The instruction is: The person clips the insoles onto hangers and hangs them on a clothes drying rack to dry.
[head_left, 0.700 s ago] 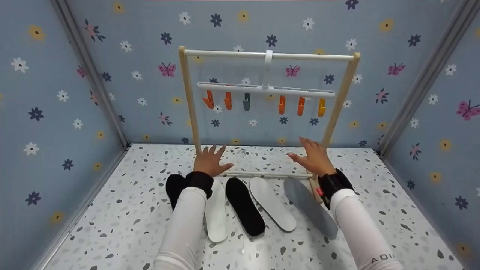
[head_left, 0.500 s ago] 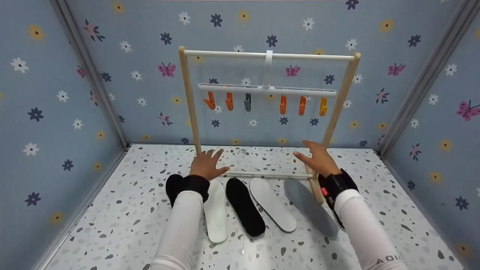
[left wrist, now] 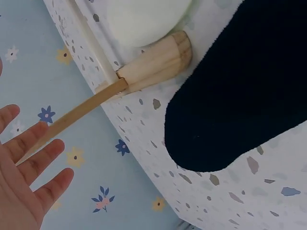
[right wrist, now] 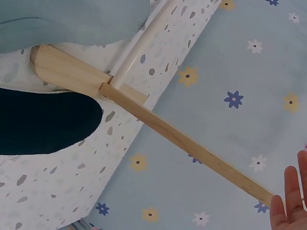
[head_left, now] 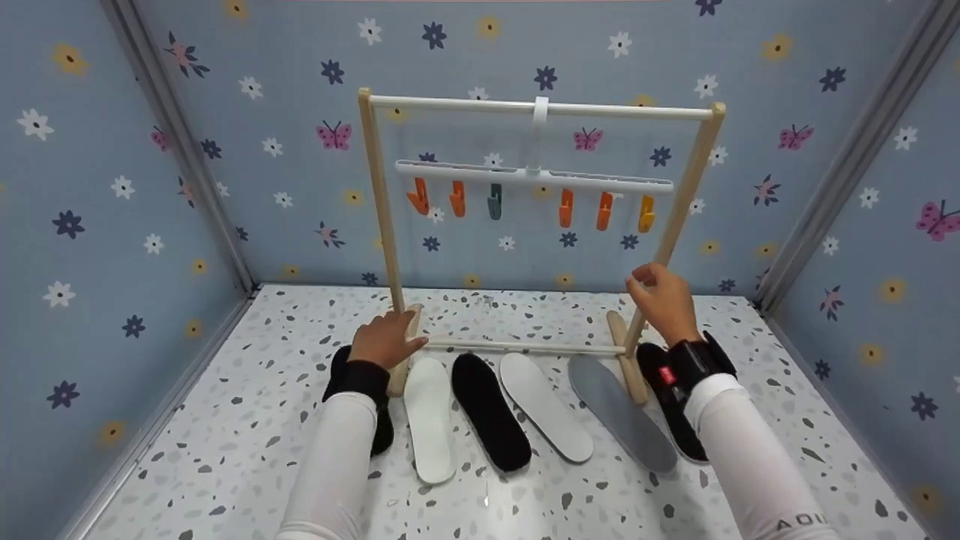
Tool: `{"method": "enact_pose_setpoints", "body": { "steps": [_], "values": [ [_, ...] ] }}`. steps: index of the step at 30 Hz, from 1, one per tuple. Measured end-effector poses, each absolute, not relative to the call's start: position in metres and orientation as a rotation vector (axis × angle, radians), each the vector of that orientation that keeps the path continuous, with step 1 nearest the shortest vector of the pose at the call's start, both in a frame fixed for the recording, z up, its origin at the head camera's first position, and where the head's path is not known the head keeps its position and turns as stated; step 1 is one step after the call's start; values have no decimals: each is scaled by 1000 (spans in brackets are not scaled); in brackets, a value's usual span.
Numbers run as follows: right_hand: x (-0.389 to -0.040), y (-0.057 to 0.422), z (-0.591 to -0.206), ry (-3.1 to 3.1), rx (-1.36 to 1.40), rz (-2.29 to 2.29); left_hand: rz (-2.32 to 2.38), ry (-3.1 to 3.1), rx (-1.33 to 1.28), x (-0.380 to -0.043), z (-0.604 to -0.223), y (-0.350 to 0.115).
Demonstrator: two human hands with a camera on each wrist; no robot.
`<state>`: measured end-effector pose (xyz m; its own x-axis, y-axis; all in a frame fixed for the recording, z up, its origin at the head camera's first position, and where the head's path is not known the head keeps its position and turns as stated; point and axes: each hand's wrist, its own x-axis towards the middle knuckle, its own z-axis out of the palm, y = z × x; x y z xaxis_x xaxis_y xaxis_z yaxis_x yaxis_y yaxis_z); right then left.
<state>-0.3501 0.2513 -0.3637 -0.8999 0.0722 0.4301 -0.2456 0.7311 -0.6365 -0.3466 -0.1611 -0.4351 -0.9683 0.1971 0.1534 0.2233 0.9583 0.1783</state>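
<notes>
My left hand [head_left: 382, 341] hovers with fingers extended beside the foot of the wooden rack's left post [head_left: 388, 232], holding nothing. Below its wrist lies a black insole [head_left: 382, 433], partly covered by the arm in the head view. The left wrist view shows the spread fingers [left wrist: 53, 187] overlapping the post. My right hand [head_left: 666, 304] is raised at the right post [head_left: 688, 187], its fingers loosely bent and nothing held. Under the right wrist another black insole [head_left: 679, 420] lies on the speckled tabletop. Between the arms lie a whitish insole [head_left: 430, 420], a black one, a light grey one and a darker grey one [head_left: 622, 412].
From the rack's top bar [head_left: 457, 103] hangs a white hanger [head_left: 532, 178] carrying several clothespins, orange, yellow and dark green [head_left: 495, 202]. A low crossbar [head_left: 525, 347] runs behind the insoles. Flowered blue walls [head_left: 480, 45] enclose the tabletop at the back and sides.
Both hands have moved apart: the left outward and down, the right outward along the right post with its fingers bending. The outer black insoles now show more. The insoles stay put.
</notes>
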Motion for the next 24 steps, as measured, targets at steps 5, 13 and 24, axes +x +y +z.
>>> {"method": "enact_pose_setpoints", "body": {
  "steps": [5, 13, 24],
  "values": [
    [-353, 257, -355, -2374, 119, 1046, -319, -2972, -284, -345, -447, -180],
    [-352, 258, -346, -2252, 132, 1078, -374, -3029, -230, -324, -465, -210],
    [-352, 253, -330, -2110, 247, 1079, -454, -3025, 13, -303, -493, -247]
  ]
}}
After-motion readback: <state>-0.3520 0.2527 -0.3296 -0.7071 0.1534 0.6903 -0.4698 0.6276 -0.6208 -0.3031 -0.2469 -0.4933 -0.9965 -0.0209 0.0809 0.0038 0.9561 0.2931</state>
